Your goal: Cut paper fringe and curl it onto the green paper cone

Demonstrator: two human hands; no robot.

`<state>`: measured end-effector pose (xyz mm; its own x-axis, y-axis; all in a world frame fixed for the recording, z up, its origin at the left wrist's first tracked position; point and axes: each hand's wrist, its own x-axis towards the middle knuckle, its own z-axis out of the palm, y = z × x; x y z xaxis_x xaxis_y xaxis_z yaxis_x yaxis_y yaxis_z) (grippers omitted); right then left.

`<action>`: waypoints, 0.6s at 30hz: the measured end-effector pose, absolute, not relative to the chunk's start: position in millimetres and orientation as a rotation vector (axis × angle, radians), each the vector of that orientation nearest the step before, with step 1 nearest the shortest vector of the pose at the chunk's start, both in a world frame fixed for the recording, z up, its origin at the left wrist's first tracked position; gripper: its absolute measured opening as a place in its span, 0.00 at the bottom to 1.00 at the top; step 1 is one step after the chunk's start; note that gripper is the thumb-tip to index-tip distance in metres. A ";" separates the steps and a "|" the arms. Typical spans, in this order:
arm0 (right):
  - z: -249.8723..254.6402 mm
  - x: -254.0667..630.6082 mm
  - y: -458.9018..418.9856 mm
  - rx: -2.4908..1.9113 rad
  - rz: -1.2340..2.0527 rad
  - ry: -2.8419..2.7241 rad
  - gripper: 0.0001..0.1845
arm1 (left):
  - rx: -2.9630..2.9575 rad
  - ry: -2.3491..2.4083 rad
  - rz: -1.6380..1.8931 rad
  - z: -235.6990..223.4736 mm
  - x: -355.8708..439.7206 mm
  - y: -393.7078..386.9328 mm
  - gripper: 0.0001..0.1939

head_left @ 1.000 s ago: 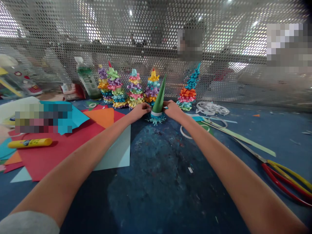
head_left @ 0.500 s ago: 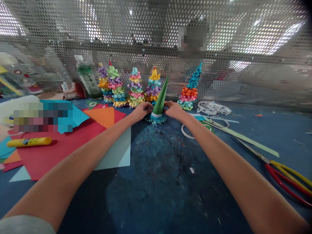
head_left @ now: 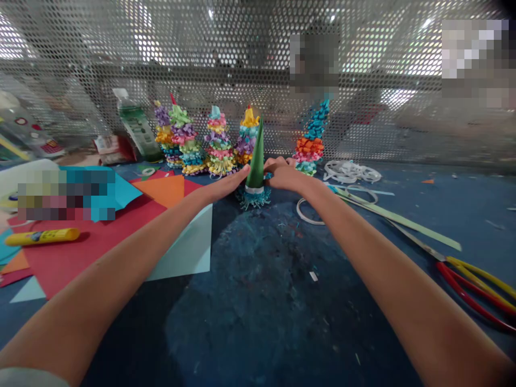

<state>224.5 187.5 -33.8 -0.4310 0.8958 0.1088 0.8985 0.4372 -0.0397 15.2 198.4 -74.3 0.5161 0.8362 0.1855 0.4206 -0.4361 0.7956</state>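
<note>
A green paper cone (head_left: 255,158) stands upright on the blue table, with a white band and a teal fringed skirt (head_left: 253,198) round its base. My left hand (head_left: 226,184) lies stretched out with its fingertips against the cone's left side. My right hand (head_left: 282,174) reaches round the cone's right and back, fingers curled at it. Behind the cone stands a row of finished paper trees in many colours (head_left: 220,142), and one taller teal and orange tree (head_left: 312,142) leans at the right.
Red, orange and light blue paper sheets (head_left: 100,231) lie at the left with a yellow glue stick (head_left: 40,236). Scissors with red and yellow handles (head_left: 467,274) lie at the right, near paper strips (head_left: 395,220) and white paper rings (head_left: 350,174). A perforated metal screen (head_left: 258,70) closes the back.
The cone has come from a rightward tilt to upright. My left hand's fingers have straightened out along it, and my right hand has moved further behind it.
</note>
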 end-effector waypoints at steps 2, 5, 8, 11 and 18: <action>-29.4 225.0 183.9 -1.583 -0.031 -2.594 0.19 | 2.049 0.987 0.723 -71.2 15.5 191.9 0.23; -22.6 223.3 178.8 -1.546 0.001 -2.638 0.19 | 2.025 0.972 0.701 -69.1 18.2 186.5 0.28; -16.2 219.0 175.1 -1.517 0.070 -2.703 0.19 | 1.992 0.983 0.714 -65.2 18.1 185.7 0.31; -11.8 215.5 171.6 -1.489 0.152 -2.765 0.18 | 1.958 1.014 0.711 -58.7 10.4 187.1 0.33; -12.9 219.3 173.8 -1.407 0.264 -2.820 0.18 | 1.920 1.082 0.664 -58.1 -11.5 185.9 0.31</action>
